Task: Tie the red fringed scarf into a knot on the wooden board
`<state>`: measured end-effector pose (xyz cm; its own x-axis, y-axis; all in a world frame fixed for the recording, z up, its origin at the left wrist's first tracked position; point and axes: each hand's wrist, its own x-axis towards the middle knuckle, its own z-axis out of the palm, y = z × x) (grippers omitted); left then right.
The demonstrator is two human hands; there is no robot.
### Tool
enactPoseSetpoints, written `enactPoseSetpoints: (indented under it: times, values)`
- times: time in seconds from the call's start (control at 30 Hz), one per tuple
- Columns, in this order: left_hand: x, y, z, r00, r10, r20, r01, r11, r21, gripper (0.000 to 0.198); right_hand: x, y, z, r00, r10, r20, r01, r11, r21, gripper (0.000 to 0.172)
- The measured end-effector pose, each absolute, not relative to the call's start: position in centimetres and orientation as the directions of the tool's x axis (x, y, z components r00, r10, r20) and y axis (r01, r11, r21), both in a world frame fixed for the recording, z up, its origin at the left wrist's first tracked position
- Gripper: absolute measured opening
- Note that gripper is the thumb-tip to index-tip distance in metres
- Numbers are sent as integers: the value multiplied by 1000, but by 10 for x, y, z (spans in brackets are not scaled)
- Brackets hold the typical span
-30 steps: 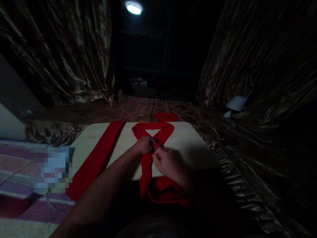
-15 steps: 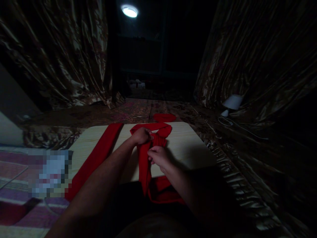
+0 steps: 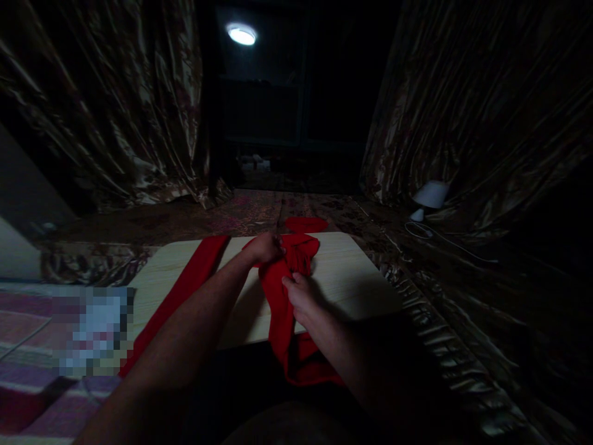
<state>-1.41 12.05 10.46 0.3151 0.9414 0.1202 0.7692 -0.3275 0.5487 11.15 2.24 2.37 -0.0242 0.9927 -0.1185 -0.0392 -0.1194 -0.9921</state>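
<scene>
A long strip of red cloth [image 3: 278, 300] lies bunched over the middle of a pale wooden table [image 3: 354, 278] and hangs off its near edge in a loop. My left hand [image 3: 267, 248] is closed on the cloth near the far edge, its fingertips pinching a fold. Lower and to the right, my right hand [image 3: 299, 292] grips the cloth's edge between thumb and fingers. Another red strip [image 3: 192, 278] lies slantwise along the table's left side, partly behind my left forearm. Whether the red pieces join is hidden.
A red piece [image 3: 306, 224] lies just past the table's far edge. A small white lamp [image 3: 432, 194] with a cord stands at the right. Patterned curtains [image 3: 157, 123] hang at both sides. Striped bedding [image 3: 28, 334] and a blurred-out item [image 3: 99, 327] are at the left.
My left hand has moved slightly toward the far edge, and my right hand a little to the right. The cloth's hanging part has swung right, and its far loop has folded closer.
</scene>
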Motion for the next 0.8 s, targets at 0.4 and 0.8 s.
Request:
enactPoseSetpoints:
  times: [0.4,0.8]
  values:
    - [-28,139,82,278,959,50,657,-228,719,11,174,-49,38,-514,742,-432,-103,-553,-827,27]
    - [-24,129,82,260,964,52,686,-222,693,11,307,29,129,-325,686,-651,943,184,-277,19]
